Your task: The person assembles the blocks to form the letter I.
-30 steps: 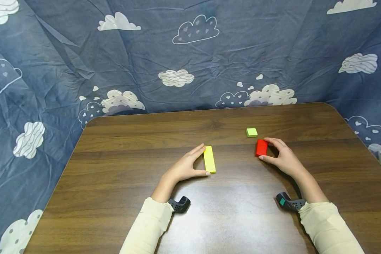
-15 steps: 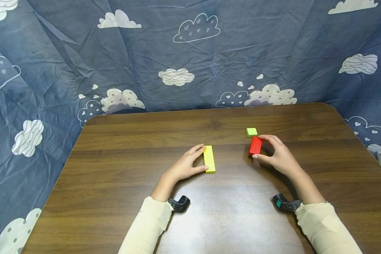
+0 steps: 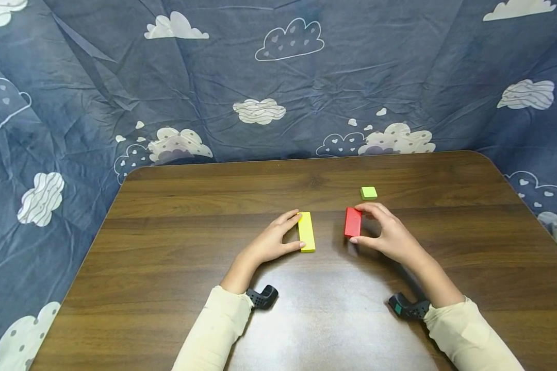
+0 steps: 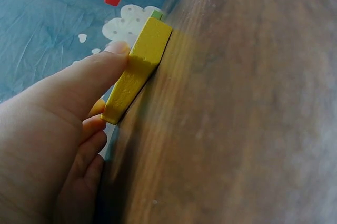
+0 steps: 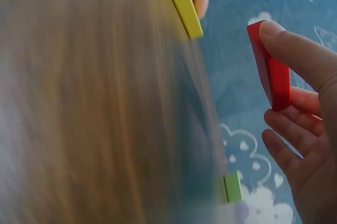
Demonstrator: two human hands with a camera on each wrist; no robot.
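A long yellow block point(image 3: 307, 233) lies on the wooden table near its middle. My left hand point(image 3: 268, 243) holds it from the left side, thumb at the near end and fingertips at the far end. In the left wrist view, the thumb presses on the yellow block point(image 4: 142, 58). To the right, my right hand point(image 3: 392, 234) pinches a red rectangular block point(image 3: 353, 222) between thumb and fingers. The right wrist view shows that red block point(image 5: 271, 71) raised off the table, its broad face tilted.
A small light green block point(image 3: 369, 193) lies on the table beyond the right hand. The brown table point(image 3: 190, 206) ends at a far edge with rounded corners. Behind it hangs a blue cloth point(image 3: 213, 77) printed with white clouds.
My right hand has carried the red block left, away from the green block and closer to the yellow one. The left hand stays in place, its thumb shifted slightly onto the yellow block.
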